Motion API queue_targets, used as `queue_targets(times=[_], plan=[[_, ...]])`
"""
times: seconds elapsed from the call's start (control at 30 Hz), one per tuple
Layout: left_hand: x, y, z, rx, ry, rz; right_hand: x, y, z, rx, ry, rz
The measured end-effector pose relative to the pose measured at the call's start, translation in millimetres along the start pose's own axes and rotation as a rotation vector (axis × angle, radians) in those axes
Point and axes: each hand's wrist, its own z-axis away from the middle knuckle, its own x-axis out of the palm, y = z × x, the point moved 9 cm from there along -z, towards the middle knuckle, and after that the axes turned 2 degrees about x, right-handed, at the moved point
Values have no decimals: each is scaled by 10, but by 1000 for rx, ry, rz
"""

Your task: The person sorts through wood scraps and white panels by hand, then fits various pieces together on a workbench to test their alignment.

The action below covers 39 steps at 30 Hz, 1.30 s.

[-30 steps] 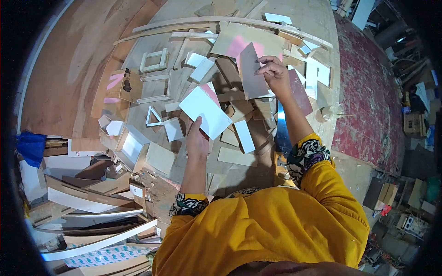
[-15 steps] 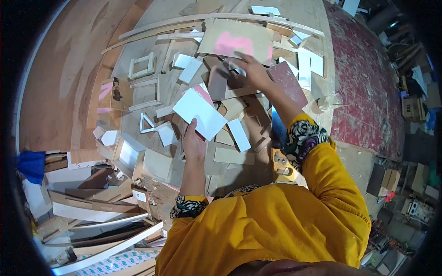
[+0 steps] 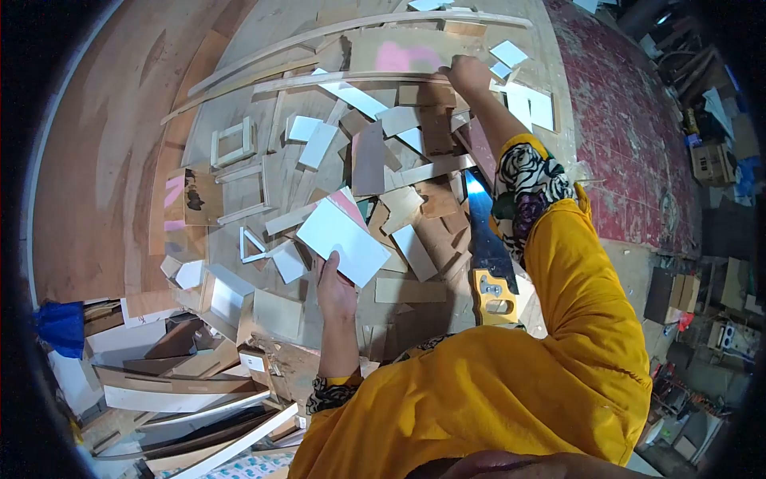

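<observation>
The left hand (image 3: 336, 289) pinches the lower edge of a white laminate panel (image 3: 343, 240), thumb on the upper face and fingers beneath, holding it tilted above the heap of plywood offcuts (image 3: 399, 180) that covers the work surface. The right hand (image 3: 467, 73) is stretched to the far side of the heap, fingers curled down onto a long thin wooden strip (image 3: 351, 80) where it meets a large board with a pink patch (image 3: 403, 54); whether the fingers actually close on a piece cannot be told from this view. Small white offcuts (image 3: 523, 100) lie just beyond and to the outer side of the right hand. A handsaw with a yellow handle (image 3: 488, 275) rests under the right forearm, blade pointing away from the body. An open wooden frame (image 3: 233, 142) lies well apart, beyond the left hand. Judged from this layout, the step in hand is sorting: one panel is already selected and retained while the far pieces are being searched. The next move calls for a secure pinch on a single far piece and a clean lift, without disturbing overlapping scraps or brushing the sleeve against the saw blade.
</observation>
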Motion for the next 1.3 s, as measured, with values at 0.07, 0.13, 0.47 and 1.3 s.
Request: queue_targets(times=[0.07,0.13,0.47,1.3], plan=[[-19,-23,-2,-22,18,11,76,25,81,-3,-109,49],[-20,-68,-26,-9,-13,-1,141,-37,332,-20,-282,110],[44,-42,-32,-2,-22,-38,373,-340,714,-268,-426,-273],[-513,177,259,58,-11,71,350,-1207,2426,-478,-663,-911]])
